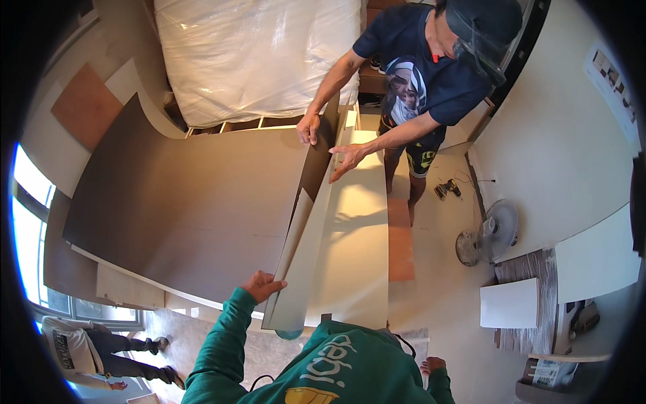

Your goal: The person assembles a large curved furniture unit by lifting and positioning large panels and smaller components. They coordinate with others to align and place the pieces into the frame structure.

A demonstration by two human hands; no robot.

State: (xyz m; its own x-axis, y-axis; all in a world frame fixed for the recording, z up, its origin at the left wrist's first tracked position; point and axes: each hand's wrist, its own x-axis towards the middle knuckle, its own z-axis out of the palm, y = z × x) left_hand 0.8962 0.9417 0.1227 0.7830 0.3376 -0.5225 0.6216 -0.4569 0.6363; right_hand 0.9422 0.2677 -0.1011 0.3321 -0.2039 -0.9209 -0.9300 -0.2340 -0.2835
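Observation:
My left hand (264, 286) is closed on the near end of a long, narrow grey strip (294, 259). The strip stands on edge, tilted, between a large curved brown sheet (182, 195) and a long pale board (356, 249). Low at the right, beside my body, my right hand (433, 365) hangs with its fingers curled and nothing visible in them. Across from me, a co-worker in a dark cap has one hand (309, 126) at the brown sheet's far edge. The co-worker's other hand (348, 160) rests by the strip's far part.
A plastic-wrapped mattress (259, 60) stands behind the brown sheet. On the floor at right are a cordless drill (448, 189), a fan (496, 232) and a stack of wrapped panels (531, 269). Another person (87, 350) stands at lower left by the window.

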